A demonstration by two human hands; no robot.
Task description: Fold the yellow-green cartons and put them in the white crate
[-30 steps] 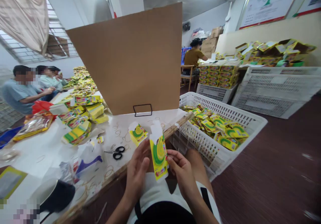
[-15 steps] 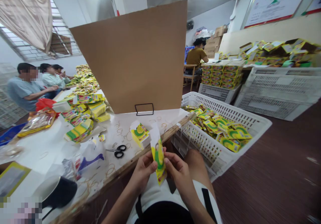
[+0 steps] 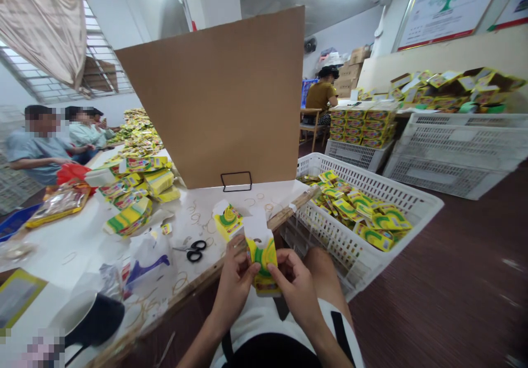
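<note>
Between my two hands, above my lap, is a small yellow and green carton (image 3: 263, 253) with its white top flaps standing up. My left hand (image 3: 236, 280) grips its left side, thumb on the front face. On the opposite side my right hand (image 3: 293, 277) pinches the edge with thumb and fingers. Just beyond, on the table edge, sits another yellow carton (image 3: 228, 219) with a raised white flap. Black-handled scissors (image 3: 195, 250) lie to the left of my hands.
A white crate (image 3: 421, 206) of yellow packets stands at the right. A big cardboard sheet (image 3: 218, 104) rises behind a black wire stand (image 3: 236, 182). Flattened cartons (image 3: 132, 206), a dark mug (image 3: 97, 318) and rubber bands are on the table (image 3: 198, 200). Several people sit farther off.
The carton was narrow and mostly edge-on; now it is squared open and its broad front faces me. Both hands still hold it, slightly farther apart.
</note>
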